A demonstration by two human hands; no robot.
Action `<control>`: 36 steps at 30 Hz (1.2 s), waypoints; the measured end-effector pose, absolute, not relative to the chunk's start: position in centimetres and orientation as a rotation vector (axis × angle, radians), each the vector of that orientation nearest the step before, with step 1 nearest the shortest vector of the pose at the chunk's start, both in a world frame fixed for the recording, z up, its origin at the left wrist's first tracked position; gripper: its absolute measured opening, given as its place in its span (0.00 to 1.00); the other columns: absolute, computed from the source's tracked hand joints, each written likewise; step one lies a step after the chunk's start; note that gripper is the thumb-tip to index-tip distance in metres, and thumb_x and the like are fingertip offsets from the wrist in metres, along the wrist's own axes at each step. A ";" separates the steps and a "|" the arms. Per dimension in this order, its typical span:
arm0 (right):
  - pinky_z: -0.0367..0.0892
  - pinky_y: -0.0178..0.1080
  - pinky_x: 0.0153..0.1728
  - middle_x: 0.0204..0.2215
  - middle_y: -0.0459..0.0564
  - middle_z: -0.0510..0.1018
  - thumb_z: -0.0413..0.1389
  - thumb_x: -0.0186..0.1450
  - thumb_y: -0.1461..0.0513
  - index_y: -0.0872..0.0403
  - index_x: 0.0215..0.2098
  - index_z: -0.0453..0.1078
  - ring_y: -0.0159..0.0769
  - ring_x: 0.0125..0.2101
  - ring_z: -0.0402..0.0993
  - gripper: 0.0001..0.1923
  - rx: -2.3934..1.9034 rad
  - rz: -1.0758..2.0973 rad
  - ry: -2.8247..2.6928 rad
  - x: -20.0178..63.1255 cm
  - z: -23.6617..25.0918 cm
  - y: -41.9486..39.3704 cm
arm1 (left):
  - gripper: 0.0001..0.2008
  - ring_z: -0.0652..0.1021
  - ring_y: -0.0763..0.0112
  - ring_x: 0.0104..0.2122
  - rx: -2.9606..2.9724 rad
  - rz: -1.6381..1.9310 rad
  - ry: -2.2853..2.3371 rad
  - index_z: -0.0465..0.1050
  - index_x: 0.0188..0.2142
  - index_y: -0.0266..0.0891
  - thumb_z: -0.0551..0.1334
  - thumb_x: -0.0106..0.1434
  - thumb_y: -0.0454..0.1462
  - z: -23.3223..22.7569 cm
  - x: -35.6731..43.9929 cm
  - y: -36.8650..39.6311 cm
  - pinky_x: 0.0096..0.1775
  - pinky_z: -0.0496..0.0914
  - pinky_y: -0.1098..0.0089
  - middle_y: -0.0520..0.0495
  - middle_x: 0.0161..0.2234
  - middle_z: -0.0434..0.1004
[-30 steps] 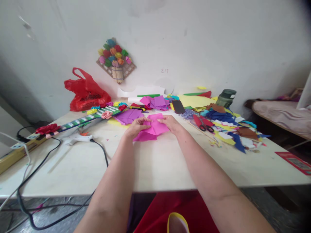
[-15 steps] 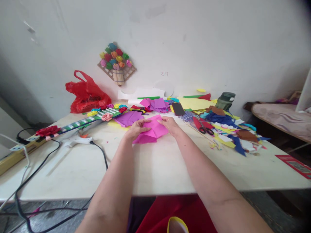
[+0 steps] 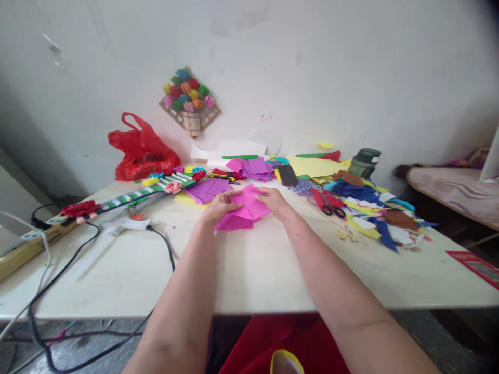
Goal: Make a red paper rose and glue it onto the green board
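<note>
Pink paper lies flat on the counter, near its far middle, where both arms can reach it and press it down against a hard surface. The left hand rests on its left part with fingers bent over the fold, pinning it; the right hand holds the right edge, fingertips pinching the sheet, so the paper stays taut between the two.

Around it, from largest to smallest: a red plastic bag stands against the wall at the far left; a long striped board with paper flowers runs along the left; a heap of coloured scraps spreads to the right; purple sheets lie just behind the left hand; a black cable crosses the near left; red scissors lie near the right hand. Nothing lies between the hands and the paper.
</note>
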State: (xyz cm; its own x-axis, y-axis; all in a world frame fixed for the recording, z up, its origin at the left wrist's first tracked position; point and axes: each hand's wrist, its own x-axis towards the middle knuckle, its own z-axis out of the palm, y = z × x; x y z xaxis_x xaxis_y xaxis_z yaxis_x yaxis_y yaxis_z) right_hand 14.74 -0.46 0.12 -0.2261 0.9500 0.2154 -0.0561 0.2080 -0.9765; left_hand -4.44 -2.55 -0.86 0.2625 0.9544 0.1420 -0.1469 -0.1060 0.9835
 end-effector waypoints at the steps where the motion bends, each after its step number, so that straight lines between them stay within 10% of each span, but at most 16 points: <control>1: 0.69 0.39 0.38 0.36 0.48 0.82 0.61 0.51 0.63 0.54 0.38 0.78 0.35 0.35 0.76 0.15 -0.909 1.199 -1.455 14.7 0.1 -0.4 | 0.34 0.76 0.71 0.32 1.315 1.154 0.847 0.72 0.51 0.35 0.74 0.42 0.34 -0.8 -4.4 -2.6 0.33 0.70 0.72 0.45 0.36 0.77; 36: 0.68 0.37 0.39 0.35 0.48 0.82 0.52 0.50 0.69 0.53 0.32 0.80 0.34 0.36 0.74 0.17 -0.938 1.082 -1.710 14.9 0.5 -0.8 | 0.26 0.74 0.77 0.26 1.275 1.206 0.773 0.70 0.36 0.34 0.74 0.35 0.29 -1.1 -3.9 -2.4 0.30 0.69 0.75 0.52 0.28 0.73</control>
State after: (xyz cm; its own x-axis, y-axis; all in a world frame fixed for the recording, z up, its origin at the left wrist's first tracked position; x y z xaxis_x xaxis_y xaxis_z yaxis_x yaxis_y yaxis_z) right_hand 14.92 -0.76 0.55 -0.3273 0.9035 0.2768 0.1370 0.3351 -0.9322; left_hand -3.91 -2.43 -1.14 0.2526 0.9505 0.1812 -0.2327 -0.1221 0.9649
